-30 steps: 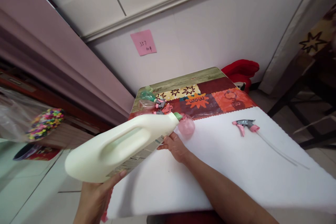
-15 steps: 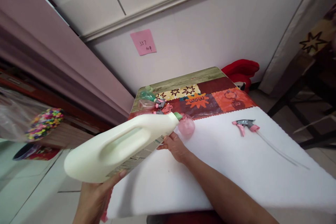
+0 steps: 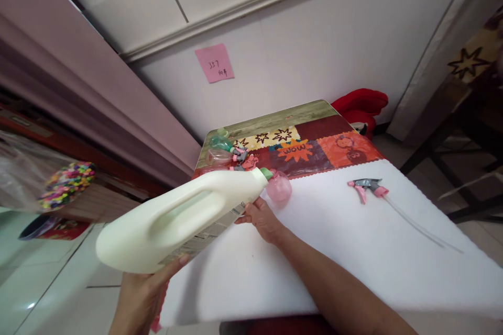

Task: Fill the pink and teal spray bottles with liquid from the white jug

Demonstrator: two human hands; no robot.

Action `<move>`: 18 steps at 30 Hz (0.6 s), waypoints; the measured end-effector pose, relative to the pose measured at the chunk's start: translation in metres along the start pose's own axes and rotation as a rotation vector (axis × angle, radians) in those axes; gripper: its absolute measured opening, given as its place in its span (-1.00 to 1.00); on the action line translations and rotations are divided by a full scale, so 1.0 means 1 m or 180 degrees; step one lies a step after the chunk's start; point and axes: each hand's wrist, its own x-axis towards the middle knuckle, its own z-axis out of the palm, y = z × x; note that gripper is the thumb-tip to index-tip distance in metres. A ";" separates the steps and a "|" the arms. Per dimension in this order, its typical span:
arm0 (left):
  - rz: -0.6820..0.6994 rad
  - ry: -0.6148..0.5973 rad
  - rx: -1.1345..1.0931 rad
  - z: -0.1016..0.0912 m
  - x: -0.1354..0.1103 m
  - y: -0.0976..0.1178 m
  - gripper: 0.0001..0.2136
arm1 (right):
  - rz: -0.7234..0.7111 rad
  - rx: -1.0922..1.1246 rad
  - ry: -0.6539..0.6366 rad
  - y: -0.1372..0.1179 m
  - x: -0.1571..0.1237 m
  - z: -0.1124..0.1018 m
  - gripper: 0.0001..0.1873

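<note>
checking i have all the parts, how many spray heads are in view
3 can be made out: a spray head on the white sheet at right, plus a farther one and a nearer one just beyond the large bottle, which may hide more.

A: Quick rundown of the rm?
B: Whitish wall [image 3: 283, 73] ahead, w/ a pink note [image 3: 214, 63] stuck on it. Pinkish curtain [image 3: 118, 89] in folds, L side.
A: Floor [image 3: 58, 298]?
B: Pale tile, dark joints, small bright glare spot lower L.
A: Furniture?
B: Counter [image 3: 318, 109] near the wall, wood-look pattern at far end. Dark wooden frame [image 3: 471, 214], R side, approx. in shadow.
</note>
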 end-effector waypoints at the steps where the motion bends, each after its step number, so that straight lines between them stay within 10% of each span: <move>1: -0.0021 -0.0019 0.0008 -0.001 0.000 -0.001 -0.37 | 0.0004 -0.0002 -0.0001 0.000 0.000 0.000 -0.38; 18: -0.0115 -0.0054 -0.0074 0.002 -0.001 0.007 -0.35 | 0.0018 0.0010 -0.0002 -0.001 0.000 0.000 -0.36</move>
